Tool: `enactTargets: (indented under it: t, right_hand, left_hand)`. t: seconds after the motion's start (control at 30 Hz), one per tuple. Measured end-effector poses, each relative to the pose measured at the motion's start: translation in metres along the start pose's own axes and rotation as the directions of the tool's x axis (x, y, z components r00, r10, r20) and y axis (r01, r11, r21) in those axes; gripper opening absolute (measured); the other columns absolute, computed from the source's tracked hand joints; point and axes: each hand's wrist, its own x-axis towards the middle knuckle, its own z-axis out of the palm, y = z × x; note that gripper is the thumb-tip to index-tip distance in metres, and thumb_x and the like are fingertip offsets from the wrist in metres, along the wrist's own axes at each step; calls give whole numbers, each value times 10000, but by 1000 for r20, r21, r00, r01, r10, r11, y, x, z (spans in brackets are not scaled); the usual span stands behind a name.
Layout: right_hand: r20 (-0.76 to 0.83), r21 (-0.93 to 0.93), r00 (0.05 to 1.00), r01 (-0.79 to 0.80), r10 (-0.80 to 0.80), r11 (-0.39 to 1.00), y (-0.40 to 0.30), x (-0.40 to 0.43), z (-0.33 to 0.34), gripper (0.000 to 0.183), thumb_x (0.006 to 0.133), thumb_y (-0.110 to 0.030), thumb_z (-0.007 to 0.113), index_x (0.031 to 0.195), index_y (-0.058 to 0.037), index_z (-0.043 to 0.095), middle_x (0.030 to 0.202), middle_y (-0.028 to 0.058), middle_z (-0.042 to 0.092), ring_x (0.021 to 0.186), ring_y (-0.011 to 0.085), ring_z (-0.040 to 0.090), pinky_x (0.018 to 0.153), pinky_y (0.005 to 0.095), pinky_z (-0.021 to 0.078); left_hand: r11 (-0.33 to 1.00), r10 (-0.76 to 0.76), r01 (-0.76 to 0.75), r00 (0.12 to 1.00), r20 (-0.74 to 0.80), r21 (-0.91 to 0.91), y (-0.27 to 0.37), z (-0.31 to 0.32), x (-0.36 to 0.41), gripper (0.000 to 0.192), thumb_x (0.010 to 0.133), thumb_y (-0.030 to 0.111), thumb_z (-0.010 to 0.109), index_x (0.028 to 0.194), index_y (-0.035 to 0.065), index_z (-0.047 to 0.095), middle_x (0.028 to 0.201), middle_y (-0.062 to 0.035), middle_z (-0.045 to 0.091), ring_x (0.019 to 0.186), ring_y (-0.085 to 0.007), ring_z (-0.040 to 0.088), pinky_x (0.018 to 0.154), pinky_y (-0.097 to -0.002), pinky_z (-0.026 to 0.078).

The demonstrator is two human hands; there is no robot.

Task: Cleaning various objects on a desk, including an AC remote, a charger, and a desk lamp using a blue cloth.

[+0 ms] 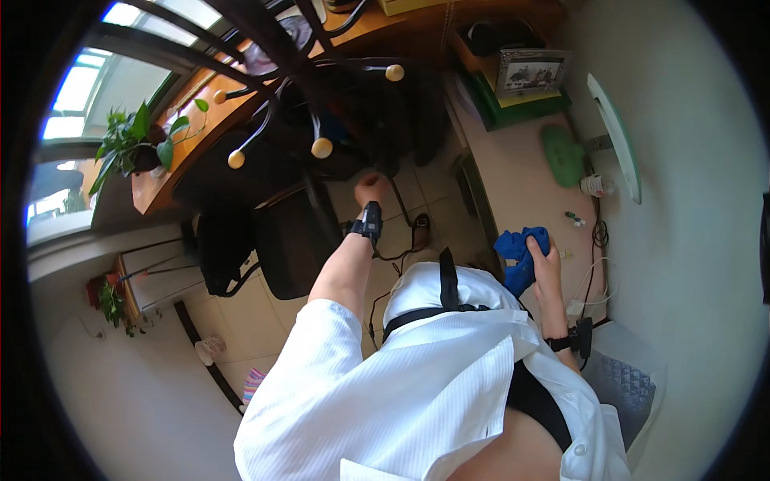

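Note:
My right hand (pixel 546 264) grips a crumpled blue cloth (pixel 518 255) beside the edge of a pale desktop, on my right. My left hand (pixel 371 189) reaches forward with its fingers curled, close to the lower part of a dark coat stand (pixel 337 99). Whether it touches the stand or holds anything is unclear. Curved metal hooks with round wooden tips (pixel 322 148) stick out from the stand. Dark items, too shadowed to name, are behind it. Both wrists wear black strapped devices.
A wooden desk (pixel 198 129) with a potted plant (pixel 135 141) curves along the window. A black chair (pixel 292 252) stands left of my arm. On the pale desktop (pixel 511 168) are a framed photo (pixel 532 73), a green object (pixel 562 155), a jar (pixel 597 185) and cables. Cords trail over the tiled floor.

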Motion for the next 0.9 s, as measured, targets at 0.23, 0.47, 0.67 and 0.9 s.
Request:
enactTargets:
  t: [0.23, 0.47, 0.67, 0.9]
  right_hand:
    - [-106, 37, 993, -39, 42, 999, 0, -9, 8, 311, 874, -198, 679, 1104, -16, 575, 1013, 66, 617, 935, 151, 587, 852, 282, 465]
    - [-98, -8, 995, -3, 2, 1000, 0, -8, 21, 287, 870, -186, 682, 1073, -14, 574, 982, 62, 615, 901, 146, 584, 819, 276, 470]
    - [-113, -12, 994, -7, 5, 1000, 5, -6, 23, 300, 868, -186, 681, 1084, -7, 576, 988, 67, 619, 905, 147, 586, 818, 276, 472]
    - [-124, -5, 992, -19, 18, 1000, 7, -3, 25, 359, 858, -204, 694, 1127, -2, 569, 1008, 73, 622, 918, 154, 589, 824, 276, 471]
  left_hand:
    - [966, 26, 26, 980, -195, 256, 21, 2, 24, 368, 628, 218, 823, 913, 15, 709, 838, -124, 708, 786, -207, 679, 738, -342, 532]
    - [988, -32, 60, 981, -193, 143, -23, -2, 60, 430, 602, 293, 844, 910, 26, 709, 845, -135, 707, 808, -250, 683, 771, -349, 526]
    - [944, 12, 59, 977, -211, 325, -22, 15, 63, 461, 587, 338, 853, 873, 11, 700, 824, -145, 705, 801, -266, 690, 754, -360, 529]
    - [941, 52, 15, 981, -189, 337, 12, 23, 46, 485, 589, 349, 859, 850, -16, 674, 752, -144, 698, 706, -273, 691, 707, -359, 537]
